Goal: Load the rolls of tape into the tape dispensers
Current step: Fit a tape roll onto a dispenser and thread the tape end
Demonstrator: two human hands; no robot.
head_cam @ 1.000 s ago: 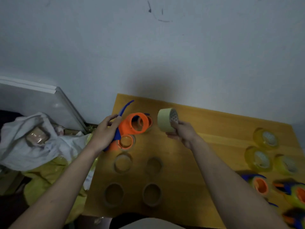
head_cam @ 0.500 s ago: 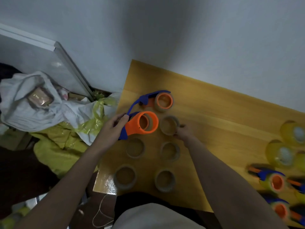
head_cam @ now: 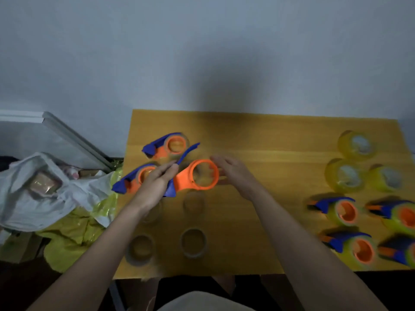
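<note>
My left hand (head_cam: 157, 184) grips the blue handle of an orange-and-blue tape dispenser (head_cam: 202, 175) and holds it just above the wooden table (head_cam: 269, 140). My right hand (head_cam: 233, 171) is at the right side of its orange ring, fingers straight and thumb underneath. Blur hides whether a roll sits between them. Several beige tape rolls lie flat below: one (head_cam: 194, 203) under the dispenser, two (head_cam: 140, 246) (head_cam: 193, 242) near the front edge. Two more dispensers (head_cam: 173, 144) (head_cam: 138, 179) lie at the table's left.
Three yellow tape rolls (head_cam: 347, 176) stand at the far right. Several dispensers loaded with yellow tape (head_cam: 344, 212) lie in front of them. Left of the table are a white cloth bundle (head_cam: 45, 194), yellow plastic (head_cam: 71, 239) and a white board (head_cam: 67, 135) leaning on the wall.
My right hand rose from a roll on the table to the dispenser's ring. My left hand swung the dispenser rightward. The view shifted right, showing more of the table.
</note>
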